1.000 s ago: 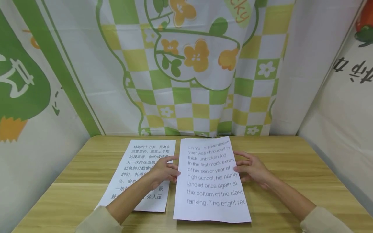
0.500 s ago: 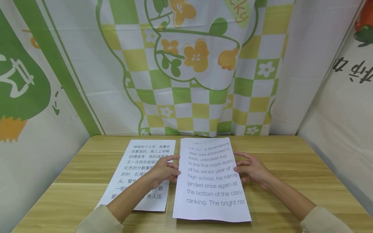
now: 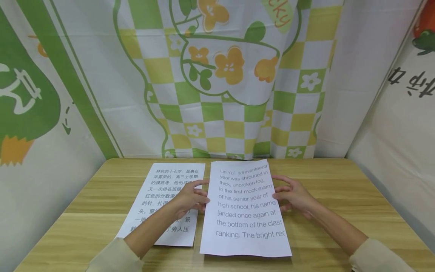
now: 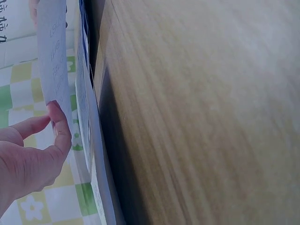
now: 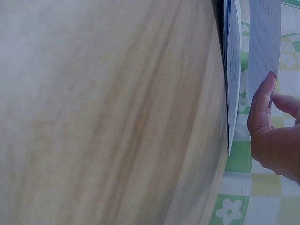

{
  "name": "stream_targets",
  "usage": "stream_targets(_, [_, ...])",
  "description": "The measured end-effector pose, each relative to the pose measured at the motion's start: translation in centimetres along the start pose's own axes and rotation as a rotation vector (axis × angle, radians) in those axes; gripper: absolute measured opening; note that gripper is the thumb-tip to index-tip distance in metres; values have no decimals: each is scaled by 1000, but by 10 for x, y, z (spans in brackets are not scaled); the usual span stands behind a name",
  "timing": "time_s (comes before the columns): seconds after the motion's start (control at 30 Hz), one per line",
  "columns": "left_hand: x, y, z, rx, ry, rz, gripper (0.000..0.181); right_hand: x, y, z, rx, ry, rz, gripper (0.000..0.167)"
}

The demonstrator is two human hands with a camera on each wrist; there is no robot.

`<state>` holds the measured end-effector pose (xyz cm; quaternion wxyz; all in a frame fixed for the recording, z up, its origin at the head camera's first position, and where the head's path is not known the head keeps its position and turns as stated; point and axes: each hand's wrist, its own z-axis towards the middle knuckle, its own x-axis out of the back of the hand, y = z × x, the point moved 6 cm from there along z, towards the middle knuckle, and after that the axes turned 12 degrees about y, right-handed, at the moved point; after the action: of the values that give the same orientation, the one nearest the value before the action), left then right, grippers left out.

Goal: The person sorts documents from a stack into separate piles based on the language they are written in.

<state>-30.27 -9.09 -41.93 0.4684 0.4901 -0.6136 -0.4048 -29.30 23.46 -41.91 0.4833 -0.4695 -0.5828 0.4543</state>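
A white printed sheet of paper (image 3: 244,211) with large English text hangs level between both hands. My left hand (image 3: 190,198) pinches its left edge between thumb and fingers. On the opposite edge, my right hand (image 3: 295,196) pinches it the same way. Both wrist views show the held sheet (image 4: 55,51) apart from a thin stack of paper (image 5: 233,70) lying lower on the table. From the head view the held sheet covers most of what lies under it. Left of it lies a sheet with Chinese text (image 3: 170,173), partly hidden by my left hand and forearm.
All the paper is over a wood-grain table (image 3: 340,181). A green, white and yellow checked curtain (image 3: 221,128) hangs along the table's back edge. Printed cloth walls (image 3: 401,132) stand at the left and right sides.
The English sheet has shifted very slightly up and left in the head view, its near edge dipping and wavering a little. Both hands keep their pinch and have barely moved.
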Motion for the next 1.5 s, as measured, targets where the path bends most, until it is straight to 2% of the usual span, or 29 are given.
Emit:
stream_targets(0.17, [-3,2,1,-5,-19,-10,73,5,0,1,-16,14,-3,77])
stream_targets(0.33, [-13,6,1,-4,-35,-28,72,15,-1,1,-11,15,4,76])
stream_targets(0.77, [-51,15,10,-29,-78,-51,74,50,3,0,-4,10,-11,74])
stream_targets(1.3, [-92,24,23,-15,-111,-114,81,90,5,-3,6,9,-44,73])
stream_targets(1.5, [-108,25,26,-8,-125,-118,82,104,7,-3,3,-5,-35,66])
